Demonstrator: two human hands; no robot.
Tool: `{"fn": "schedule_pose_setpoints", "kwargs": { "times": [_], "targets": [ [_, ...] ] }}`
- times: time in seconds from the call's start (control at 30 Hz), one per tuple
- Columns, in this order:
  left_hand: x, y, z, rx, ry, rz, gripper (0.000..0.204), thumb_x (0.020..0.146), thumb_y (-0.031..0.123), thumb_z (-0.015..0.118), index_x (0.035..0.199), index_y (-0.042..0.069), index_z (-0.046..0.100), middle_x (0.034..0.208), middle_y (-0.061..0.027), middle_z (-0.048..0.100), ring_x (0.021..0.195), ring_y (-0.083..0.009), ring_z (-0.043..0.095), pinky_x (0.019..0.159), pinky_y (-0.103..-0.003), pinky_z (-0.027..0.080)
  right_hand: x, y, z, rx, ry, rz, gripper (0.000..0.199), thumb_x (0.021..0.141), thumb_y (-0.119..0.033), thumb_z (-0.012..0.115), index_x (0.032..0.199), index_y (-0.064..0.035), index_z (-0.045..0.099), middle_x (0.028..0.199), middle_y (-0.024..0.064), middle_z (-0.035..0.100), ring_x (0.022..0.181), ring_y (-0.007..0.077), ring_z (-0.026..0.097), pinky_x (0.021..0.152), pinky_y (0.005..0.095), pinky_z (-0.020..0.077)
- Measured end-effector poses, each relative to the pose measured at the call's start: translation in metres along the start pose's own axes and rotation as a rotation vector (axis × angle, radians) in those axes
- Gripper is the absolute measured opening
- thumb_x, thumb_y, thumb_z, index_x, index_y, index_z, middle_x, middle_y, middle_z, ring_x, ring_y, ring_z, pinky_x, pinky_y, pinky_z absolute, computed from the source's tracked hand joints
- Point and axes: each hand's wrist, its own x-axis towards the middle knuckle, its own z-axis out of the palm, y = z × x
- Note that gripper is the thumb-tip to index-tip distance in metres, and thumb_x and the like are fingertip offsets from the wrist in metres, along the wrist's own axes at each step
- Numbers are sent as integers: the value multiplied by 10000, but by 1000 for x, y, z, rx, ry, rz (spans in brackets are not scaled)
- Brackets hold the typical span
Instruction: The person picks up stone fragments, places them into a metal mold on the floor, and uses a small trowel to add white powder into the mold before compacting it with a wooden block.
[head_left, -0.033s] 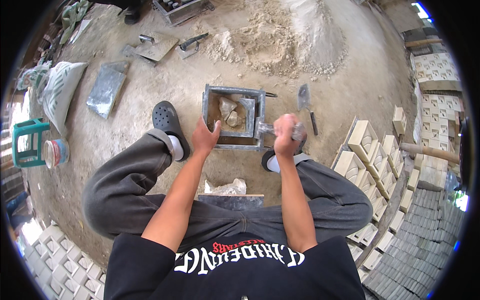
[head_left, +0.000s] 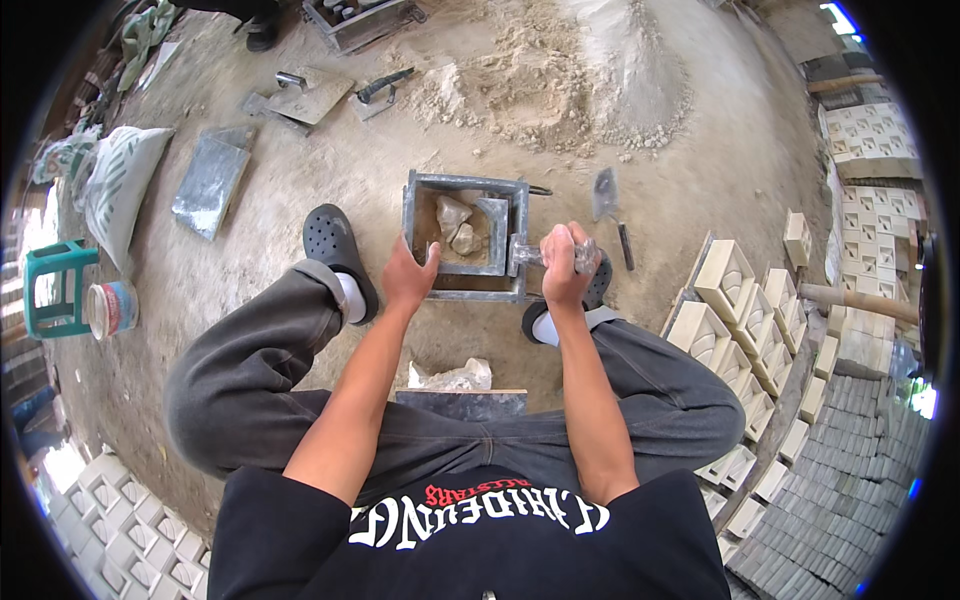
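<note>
I squat over a square grey metal mould that stands on the sandy ground between my feet. Lumps of pale mortar lie inside it around an inner metal insert. My left hand rests against the mould's near left corner, thumb spread toward the rim. My right hand is closed around a short metal handle that sticks out of the mould's right side.
A trowel lies right of the mould. A heap of sand mix is beyond. Pale cast blocks are stacked at right. A metal plate, sack, green stool and tin sit left.
</note>
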Motion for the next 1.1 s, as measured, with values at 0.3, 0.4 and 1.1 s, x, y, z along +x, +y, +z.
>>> {"fn": "schedule_pose_setpoints", "kwargs": {
  "times": [0.3,0.4,1.1],
  "targets": [
    [2,6,-6,-17,-15,4,721,853,499,648,1328,-19,487,1111,-249,655,974,-414,651,840,-478,516,13,8,11,-170,-8,-35,364,956,-181,533,623,-64,448,525,-6,430,490,82,409,459,300,294],
    [0,-10,-8,-1,4,-20,722,850,503,650,1326,-16,490,1118,-247,655,983,-411,651,842,-477,518,27,-21,26,2,43,35,359,959,-172,529,623,-83,440,528,-26,424,486,67,416,454,279,298],
    [1,-12,-1,-36,58,-17,620,854,482,652,1281,51,523,1087,-217,665,965,-416,649,831,-494,509,85,-5,42,54,31,-103,369,973,-244,570,649,-88,482,547,-35,463,471,54,434,431,246,328]
  ]
}}
